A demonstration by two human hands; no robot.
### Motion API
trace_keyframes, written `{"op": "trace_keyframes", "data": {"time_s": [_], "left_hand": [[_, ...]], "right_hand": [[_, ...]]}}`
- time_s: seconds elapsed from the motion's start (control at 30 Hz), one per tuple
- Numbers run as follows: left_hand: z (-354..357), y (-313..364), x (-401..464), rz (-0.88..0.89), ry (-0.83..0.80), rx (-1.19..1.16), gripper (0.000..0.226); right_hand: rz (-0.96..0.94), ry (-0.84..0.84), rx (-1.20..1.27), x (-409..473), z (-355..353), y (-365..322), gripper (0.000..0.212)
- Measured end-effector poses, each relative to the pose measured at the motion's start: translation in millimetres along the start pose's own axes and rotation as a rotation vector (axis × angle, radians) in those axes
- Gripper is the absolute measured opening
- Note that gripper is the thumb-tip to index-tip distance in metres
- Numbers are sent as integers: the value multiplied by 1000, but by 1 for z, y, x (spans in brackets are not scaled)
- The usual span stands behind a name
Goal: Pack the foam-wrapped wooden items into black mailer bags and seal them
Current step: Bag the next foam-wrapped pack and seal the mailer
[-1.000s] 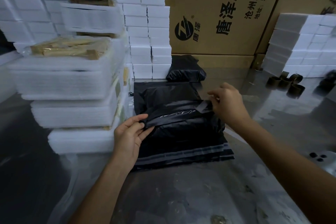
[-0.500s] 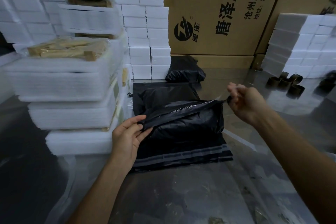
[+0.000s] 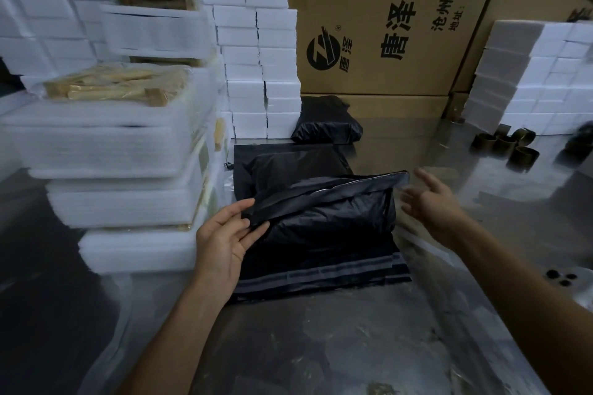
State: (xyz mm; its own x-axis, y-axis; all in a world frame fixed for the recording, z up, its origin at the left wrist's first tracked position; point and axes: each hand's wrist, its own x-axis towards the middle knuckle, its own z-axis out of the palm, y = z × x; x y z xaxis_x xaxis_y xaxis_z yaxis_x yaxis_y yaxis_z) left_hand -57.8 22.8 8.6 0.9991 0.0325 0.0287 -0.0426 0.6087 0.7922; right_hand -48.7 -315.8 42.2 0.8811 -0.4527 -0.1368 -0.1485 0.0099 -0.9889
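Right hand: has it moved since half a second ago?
Yes. The right hand has let go and opened, dropping slightly toward the camera, just right of the mailer bag's flap, judged against the tape cores.

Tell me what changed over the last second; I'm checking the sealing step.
The right hand pulled the strip off rightward along the mailer bag's flap, then opened, now off the bag. The left hand kept pinching the flap's left end; the mailer bag stayed put.
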Motion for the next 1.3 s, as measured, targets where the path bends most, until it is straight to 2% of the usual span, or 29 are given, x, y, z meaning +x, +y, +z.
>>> {"op": "trace_keyframes", "data": {"time_s": [0.1,0.2,0.3,0.4,0.47,0.5,0.6,0.67,0.8,0.9,1.03,1.3], "left_hand": [[-2,-1,0,23,-17,30,44],[-5,-2,-1,117,1,183,47],[-9,-7,1,169,-7,381,57],[-10,-15,1,78,-93,507,88],[-9,-18,3,38,-71,533,98],[-7,-17,4,19,-64,512,95],[-2,-13,6,-4,-101,513,64],[2,-11,8,-3,-106,499,53],[10,-10,16,26,31,452,23],[15,-9,24,132,76,558,26],[20,-5,35,165,86,550,19],[22,-3,50,265,130,551,23]], "right_hand": [[-31,-211,-8,-8,2,13,75],[-45,-554,38,-20,-1,14,70],[-40,-678,-3,-24,-2,14,65],[-69,-588,-59,-29,9,17,49],[-106,-490,-25,-30,15,21,42],[-115,-462,18,-30,17,23,39],[-112,-417,170,-31,26,25,31],[-107,-407,276,-30,32,22,27],[-122,-355,312,-28,42,13,27],[-130,-333,290,-22,46,9,19],[-140,-317,270,-14,45,4,9],[-155,-318,266,-1,47,-9,10]]}}
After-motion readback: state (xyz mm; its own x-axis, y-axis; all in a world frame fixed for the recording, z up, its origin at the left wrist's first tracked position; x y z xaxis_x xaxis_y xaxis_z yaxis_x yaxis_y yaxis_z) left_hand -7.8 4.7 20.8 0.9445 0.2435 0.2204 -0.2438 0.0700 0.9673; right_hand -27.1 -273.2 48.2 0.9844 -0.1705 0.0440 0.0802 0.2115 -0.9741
